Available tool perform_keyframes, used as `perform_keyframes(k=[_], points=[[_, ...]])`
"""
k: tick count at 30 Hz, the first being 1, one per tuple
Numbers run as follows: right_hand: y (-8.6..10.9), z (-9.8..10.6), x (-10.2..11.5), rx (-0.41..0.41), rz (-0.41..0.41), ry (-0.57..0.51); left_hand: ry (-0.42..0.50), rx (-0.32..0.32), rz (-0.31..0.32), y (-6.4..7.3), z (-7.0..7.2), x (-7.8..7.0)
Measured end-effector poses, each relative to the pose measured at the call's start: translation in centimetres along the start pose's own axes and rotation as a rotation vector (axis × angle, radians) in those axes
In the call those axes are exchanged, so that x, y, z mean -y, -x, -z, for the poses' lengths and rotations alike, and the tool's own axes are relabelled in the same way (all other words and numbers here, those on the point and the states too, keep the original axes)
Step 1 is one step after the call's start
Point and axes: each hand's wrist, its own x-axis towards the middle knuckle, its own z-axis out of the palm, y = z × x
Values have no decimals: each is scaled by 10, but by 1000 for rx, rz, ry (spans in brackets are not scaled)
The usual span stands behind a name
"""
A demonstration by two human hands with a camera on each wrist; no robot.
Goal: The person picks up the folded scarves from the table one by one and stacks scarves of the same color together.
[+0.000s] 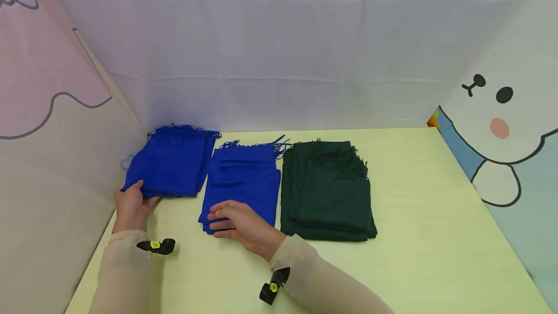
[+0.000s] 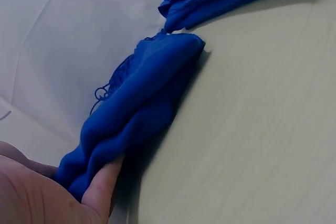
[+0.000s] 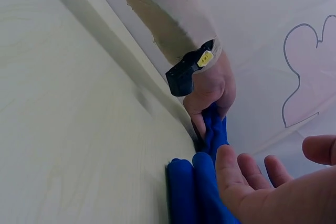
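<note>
At the table's left end lies a folded blue fringed scarf point(image 1: 167, 166), its fringe against the back cloth. My left hand point(image 1: 131, 205) pinches its near left corner, and in the left wrist view the thumb point(image 2: 102, 187) presses on the bunched blue fabric. To the right, a second folded blue scarf point(image 1: 244, 173) has its fringe at the far end. Over its near edge hovers my right hand point(image 1: 246, 227), fingers loosely spread and holding nothing. In the right wrist view that hand's fingers point(image 3: 231, 171) overlap the rolled blue folds point(image 3: 181, 192).
A folded dark green fringed scarf point(image 1: 329, 193) lies right of the blue ones on the pale yellow table point(image 1: 427, 217). White cloth point(image 1: 261, 52) hangs behind, and printed cloth panels stand on both sides, the left one close by my left hand.
</note>
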Motion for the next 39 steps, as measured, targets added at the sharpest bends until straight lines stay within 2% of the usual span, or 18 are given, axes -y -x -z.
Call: perform_keyframes(k=[6, 13, 16, 22, 27, 33, 39], points=[[-4, -2, -2, 4, -13, 0, 144, 57, -10, 2, 5, 2], [-20, -13, -9, 5, -36, 35, 225, 71, -28, 5, 13, 7], [-27, -18, -10, 3, -51, 15, 282, 77, -8, 7, 17, 7], [-35, -20, -9, 1, -73, -28, 452, 100, 71, 11, 24, 3], [-42, -21, -7, 5, -108, -121, 574, 146, 129, 15, 29, 2], [-55, -29, -7, -29, -157, -284, 664, 184, 187, 17, 30, 3], [-65, -30, -13, -77, -188, -410, 736, 183, 223, 21, 30, 7]])
